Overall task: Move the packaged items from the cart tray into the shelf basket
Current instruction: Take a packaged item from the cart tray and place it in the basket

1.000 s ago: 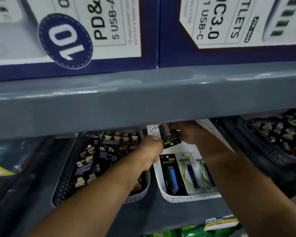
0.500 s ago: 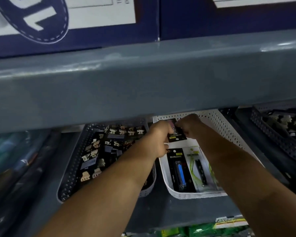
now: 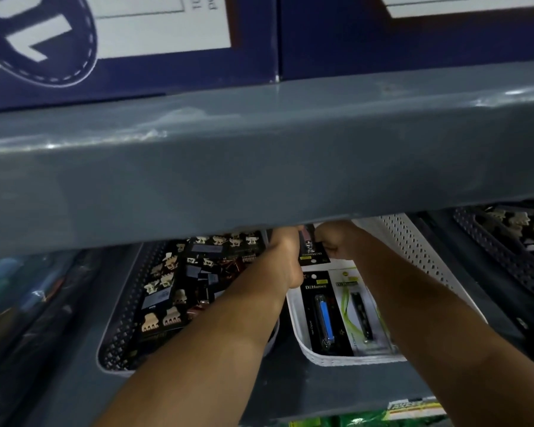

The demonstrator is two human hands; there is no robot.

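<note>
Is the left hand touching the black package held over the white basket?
Touching. The head view shows the left hand pressed against the black package edge, above the white basket.

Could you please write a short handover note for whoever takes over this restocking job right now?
Left hand and right hand: both grip one black packaged item at the far end of the white basket, under the shelf edge.
Done: two packages already lie flat at the basket's near end, a blue-item pack and a green-trimmed pack.
Left: set down and release the held pack. The cart tray is out of view, so the remaining stock is unknown.
</note>
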